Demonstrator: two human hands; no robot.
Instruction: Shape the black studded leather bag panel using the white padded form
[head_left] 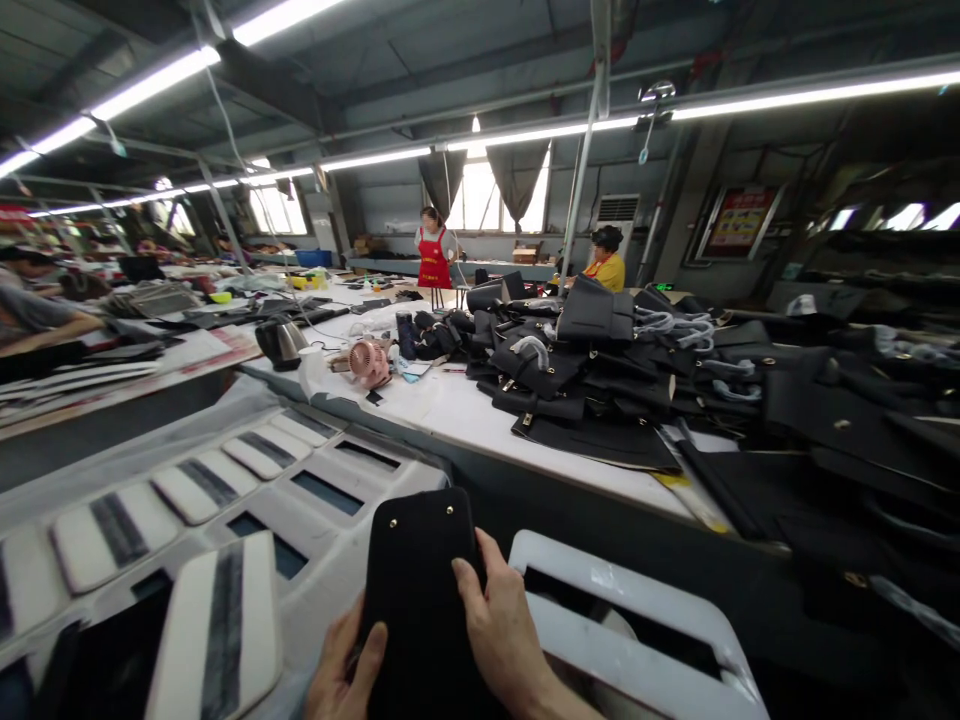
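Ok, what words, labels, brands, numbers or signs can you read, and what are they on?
No text is legible.
Red apron: yellow lettering, too small.
Framed wall poster: lettering too blurred.
Red banner, far left: too blurred.
Green lit sign: too small.
Black panel held by left hand and right hand: no lettering visible.

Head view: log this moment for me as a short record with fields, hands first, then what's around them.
Left hand: on the left edge of the black panel, thumb on its face
Right hand: on the panel's right edge, thumb on its face
Panel detail: rounded top corners, two gold-coloured studs near the top
Left side: pale pads with dark stripes
Right side: slotted white frame
White table: pink fan, kettle, heap of black pieces
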